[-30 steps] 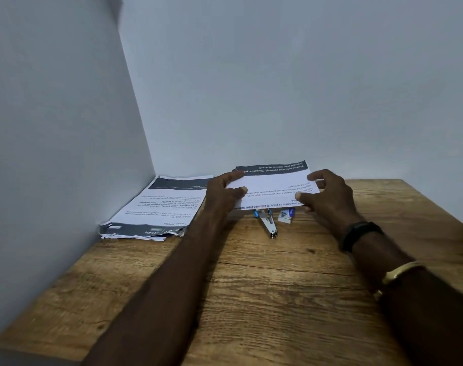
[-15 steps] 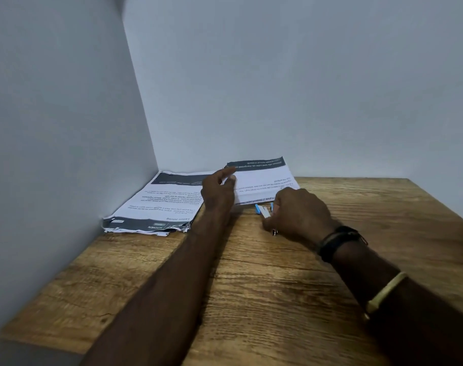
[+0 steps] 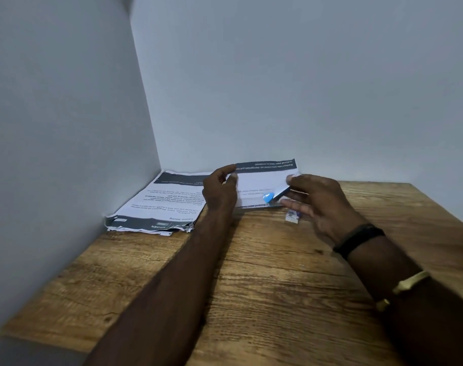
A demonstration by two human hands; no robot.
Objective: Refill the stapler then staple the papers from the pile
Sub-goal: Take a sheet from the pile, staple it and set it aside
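Note:
My left hand (image 3: 219, 191) pinches the left edge of a set of printed papers (image 3: 262, 178), which is tilted up off the wooden table (image 3: 264, 286). My right hand (image 3: 314, 202) holds a small stapler (image 3: 273, 196) with a blue tip, lifted over the papers' lower right part. The pile of papers (image 3: 159, 204) with dark header bands lies in the left corner by the wall. A small staple box (image 3: 292, 216) rests on the table just under my right hand's fingers.
Grey walls close off the table at the left and the back. The table's front edge runs diagonally at the lower left. My right wrist wears a black band and a gold bangle.
My right hand picked the stapler up off the table and raised it to the papers. My left hand kept its grip on the papers' left edge, and the staple box is uncovered.

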